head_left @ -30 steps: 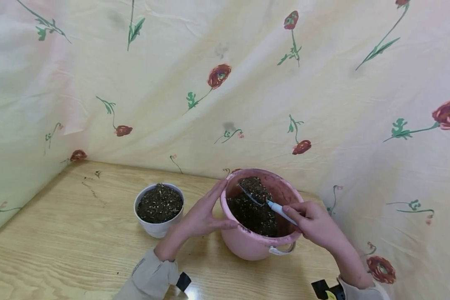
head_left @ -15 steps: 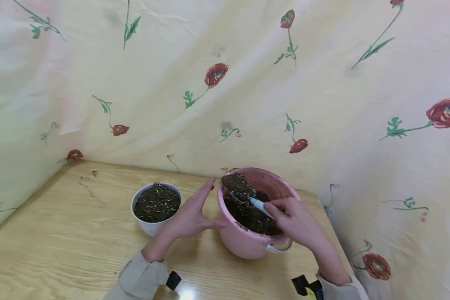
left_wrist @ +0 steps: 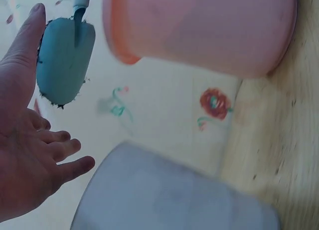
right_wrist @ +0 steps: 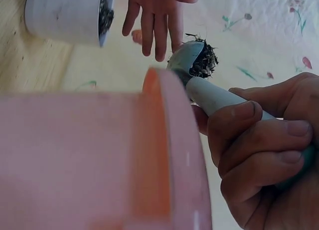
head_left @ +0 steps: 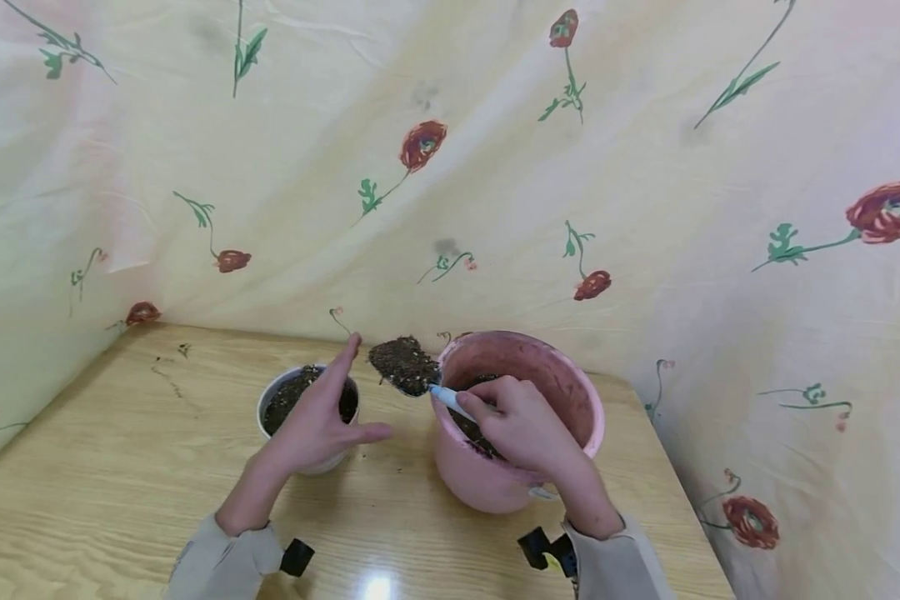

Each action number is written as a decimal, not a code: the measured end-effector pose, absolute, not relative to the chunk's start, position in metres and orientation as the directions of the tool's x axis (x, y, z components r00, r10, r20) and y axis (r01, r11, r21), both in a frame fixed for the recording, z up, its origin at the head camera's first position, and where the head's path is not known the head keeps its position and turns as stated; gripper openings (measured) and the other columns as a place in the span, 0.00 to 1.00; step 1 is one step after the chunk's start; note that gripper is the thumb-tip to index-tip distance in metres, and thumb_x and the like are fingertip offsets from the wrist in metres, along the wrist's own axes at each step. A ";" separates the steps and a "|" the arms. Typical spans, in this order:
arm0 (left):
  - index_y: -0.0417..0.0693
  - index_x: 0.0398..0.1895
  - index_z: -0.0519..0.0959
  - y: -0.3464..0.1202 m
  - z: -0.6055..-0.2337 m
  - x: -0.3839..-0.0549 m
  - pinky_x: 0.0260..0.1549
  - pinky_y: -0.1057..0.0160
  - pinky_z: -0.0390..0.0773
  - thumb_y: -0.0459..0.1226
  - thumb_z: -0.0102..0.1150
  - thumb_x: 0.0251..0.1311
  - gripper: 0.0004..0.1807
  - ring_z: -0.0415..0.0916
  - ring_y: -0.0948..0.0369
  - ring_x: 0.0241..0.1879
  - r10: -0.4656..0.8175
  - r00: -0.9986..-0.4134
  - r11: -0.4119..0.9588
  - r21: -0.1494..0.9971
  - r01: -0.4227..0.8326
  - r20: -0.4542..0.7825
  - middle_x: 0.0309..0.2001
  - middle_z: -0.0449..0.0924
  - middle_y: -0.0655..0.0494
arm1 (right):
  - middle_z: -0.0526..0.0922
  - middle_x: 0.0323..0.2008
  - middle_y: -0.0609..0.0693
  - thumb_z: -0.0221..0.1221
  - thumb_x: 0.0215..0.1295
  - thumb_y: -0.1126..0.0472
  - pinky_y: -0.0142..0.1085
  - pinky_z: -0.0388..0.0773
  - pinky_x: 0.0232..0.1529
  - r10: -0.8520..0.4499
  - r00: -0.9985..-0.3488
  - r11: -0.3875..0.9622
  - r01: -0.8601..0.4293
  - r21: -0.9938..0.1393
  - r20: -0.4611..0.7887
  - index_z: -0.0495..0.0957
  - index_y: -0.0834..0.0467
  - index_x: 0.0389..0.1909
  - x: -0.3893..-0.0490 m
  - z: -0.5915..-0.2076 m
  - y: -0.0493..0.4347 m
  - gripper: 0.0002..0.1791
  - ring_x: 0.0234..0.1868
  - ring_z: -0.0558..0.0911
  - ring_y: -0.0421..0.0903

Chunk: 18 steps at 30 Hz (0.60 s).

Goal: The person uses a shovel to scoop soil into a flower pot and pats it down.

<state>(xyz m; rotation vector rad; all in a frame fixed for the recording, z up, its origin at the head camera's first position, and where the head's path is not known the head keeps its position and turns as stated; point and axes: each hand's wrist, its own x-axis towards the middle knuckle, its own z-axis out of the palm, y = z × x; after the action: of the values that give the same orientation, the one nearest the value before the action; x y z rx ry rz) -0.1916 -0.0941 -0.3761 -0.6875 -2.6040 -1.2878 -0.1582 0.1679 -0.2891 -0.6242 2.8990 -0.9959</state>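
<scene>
In the head view my right hand grips the pale blue handle of a garden trowel, its fingers curled round it in the right wrist view. Dark soil is heaped on the trowel's blade, which sticks out past the left rim of a pink bucket. More soil lies inside the bucket, partly hidden by my right hand. My left hand is spread with straight fingers over the near right side of a white pot full of soil. Nothing is in the left hand.
All stands on a light wooden table. Behind and at both sides hangs a flowered cloth. A few crumbs of soil lie at the table's back left. The bucket has a handle at its front.
My right hand has carried the soil-loaded trowel leftward, from inside the bucket out past its rim. My left hand has left the bucket's side and moved left to the white pot.
</scene>
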 end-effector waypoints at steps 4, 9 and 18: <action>0.57 0.77 0.33 -0.114 -0.377 -0.191 0.66 0.40 0.55 0.57 0.74 0.42 0.69 0.44 0.43 0.73 0.309 -0.887 0.538 0.705 0.461 0.344 0.77 0.39 0.47 | 0.60 0.10 0.42 0.50 0.73 0.55 0.29 0.57 0.14 -0.390 -0.915 0.712 -0.372 -0.596 0.105 0.80 0.54 0.22 -0.159 -0.290 0.153 0.19 0.10 0.57 0.37; 0.60 0.77 0.32 -0.138 -0.383 -0.189 0.64 0.35 0.54 0.58 0.76 0.38 0.72 0.43 0.40 0.72 0.277 -0.902 0.584 0.687 0.432 0.332 0.77 0.38 0.45 | 0.58 0.12 0.42 0.51 0.73 0.55 0.29 0.55 0.16 -0.406 -0.909 0.718 -0.381 -0.582 0.093 0.77 0.55 0.21 -0.161 -0.295 0.131 0.19 0.13 0.55 0.38; 0.53 0.77 0.30 -0.171 -0.402 -0.193 0.62 0.29 0.48 0.58 0.78 0.33 0.77 0.35 0.37 0.73 0.255 -0.934 0.583 0.731 0.356 0.251 0.76 0.30 0.39 | 0.61 0.10 0.41 0.51 0.73 0.53 0.30 0.58 0.13 -0.369 -0.923 0.735 -0.360 -0.575 0.106 0.79 0.54 0.22 -0.160 -0.315 0.091 0.19 0.10 0.58 0.38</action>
<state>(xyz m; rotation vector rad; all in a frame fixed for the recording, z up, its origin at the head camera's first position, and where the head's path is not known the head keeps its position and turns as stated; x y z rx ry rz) -0.1928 -0.1711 -0.4022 -0.5210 -2.6873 -1.2812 -0.1602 0.0905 -0.3145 -0.6113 2.9124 -0.9604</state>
